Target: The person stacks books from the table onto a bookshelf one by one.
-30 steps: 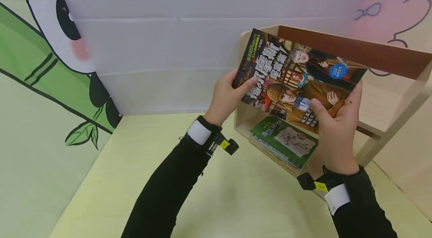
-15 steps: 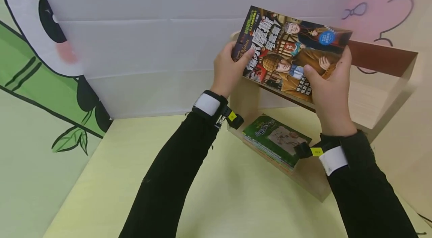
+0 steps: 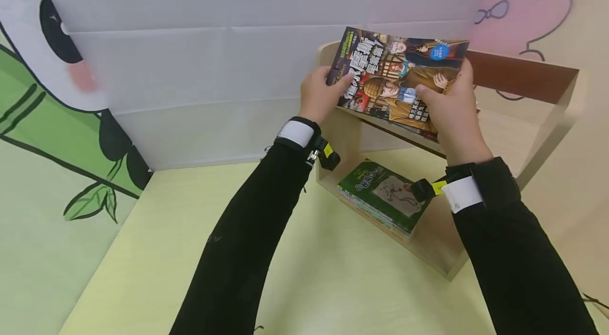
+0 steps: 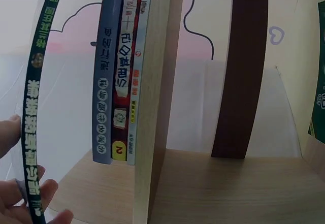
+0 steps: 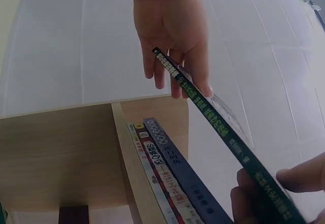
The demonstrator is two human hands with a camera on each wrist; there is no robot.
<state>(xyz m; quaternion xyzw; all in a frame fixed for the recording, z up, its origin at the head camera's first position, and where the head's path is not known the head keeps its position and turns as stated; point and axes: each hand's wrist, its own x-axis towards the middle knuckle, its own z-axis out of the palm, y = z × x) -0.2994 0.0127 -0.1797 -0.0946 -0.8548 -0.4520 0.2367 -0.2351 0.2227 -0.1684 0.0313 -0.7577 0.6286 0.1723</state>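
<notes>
Both hands hold a comic-style paperback book [image 3: 380, 73] with a detective in a checked cap on its cover. My left hand [image 3: 317, 94] pinches its left end, thumb on the cover; my right hand [image 3: 454, 115] grips the right end the same way. The book hovers over the upper board of a small wooden bookshelf [image 3: 440, 256]. Beneath it, apart from it in the left wrist view, a grey-blue book [image 4: 104, 97], a red-spined book [image 4: 122, 82] and a thin pale book [image 4: 138, 92] lie stacked on that board.
On the lower shelf lies a stack topped by a green book [image 3: 363, 182]. A reddish-brown back strip [image 3: 514, 77] spans the bookshelf's top rear. The bookshelf stands on a pale yellow tabletop [image 3: 200, 219] against a wall hanging [image 3: 190, 71] with cartoon animals.
The book rose from in front of the bookshelf, then came down slightly and leftward over the upper board, both hands still holding it. The head view has shifted a little.
</notes>
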